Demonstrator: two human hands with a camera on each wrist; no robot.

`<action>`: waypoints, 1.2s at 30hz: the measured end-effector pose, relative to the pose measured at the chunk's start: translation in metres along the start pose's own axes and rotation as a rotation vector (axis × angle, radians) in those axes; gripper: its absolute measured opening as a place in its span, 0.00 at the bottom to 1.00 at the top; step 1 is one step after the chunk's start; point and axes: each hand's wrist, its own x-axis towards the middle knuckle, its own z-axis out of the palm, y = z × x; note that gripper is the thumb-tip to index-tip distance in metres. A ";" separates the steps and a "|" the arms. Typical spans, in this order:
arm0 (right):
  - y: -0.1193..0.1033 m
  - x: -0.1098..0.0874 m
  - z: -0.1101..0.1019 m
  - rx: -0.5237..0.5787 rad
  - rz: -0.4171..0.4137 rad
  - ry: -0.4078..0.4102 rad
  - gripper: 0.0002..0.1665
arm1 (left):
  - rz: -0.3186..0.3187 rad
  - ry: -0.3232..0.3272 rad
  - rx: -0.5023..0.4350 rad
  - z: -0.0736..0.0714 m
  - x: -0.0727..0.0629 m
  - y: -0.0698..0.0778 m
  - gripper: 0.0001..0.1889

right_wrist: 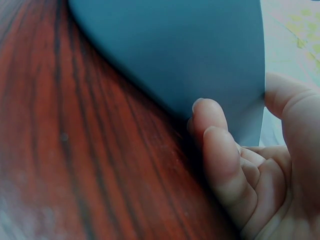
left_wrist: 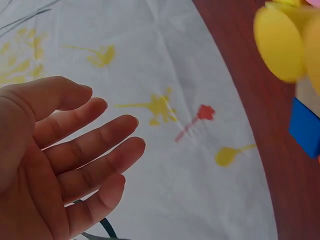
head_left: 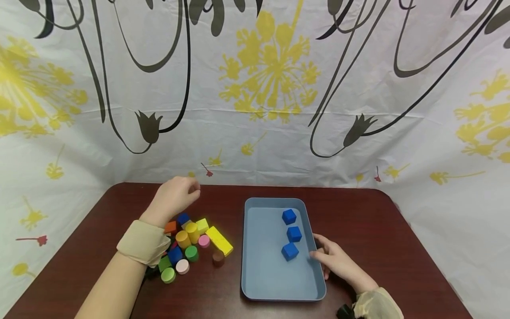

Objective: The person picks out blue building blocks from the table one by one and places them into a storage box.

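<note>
Three blue cubes [head_left: 294, 234] lie in a tray [head_left: 263, 257], its side pinched by the right hand [head_left: 338, 261]; the left hand [head_left: 173, 197], loosely bent, holding nothing, hovers near other blocks [head_left: 183, 239].

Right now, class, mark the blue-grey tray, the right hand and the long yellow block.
Blue-grey tray [head_left: 264, 252]: head view, on its bare floor.
Right hand [head_left: 340, 262]: head view, between fingers and wrist.
Long yellow block [head_left: 218, 241]: head view, middle of its upper face.
</note>
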 end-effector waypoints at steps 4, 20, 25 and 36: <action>0.000 0.000 0.001 0.004 0.000 0.003 0.41 | -0.053 -0.069 -0.019 0.002 0.000 -0.014 0.15; 0.000 0.001 0.000 0.007 0.008 0.002 0.40 | -0.156 -0.254 -0.095 0.031 0.001 -0.054 0.28; 0.000 0.000 0.000 0.004 0.007 -0.002 0.41 | -0.176 -0.308 -0.117 0.042 -0.001 -0.062 0.27; 0.001 0.001 0.000 0.002 0.003 0.004 0.41 | -0.159 -0.366 -0.124 0.051 -0.006 -0.068 0.29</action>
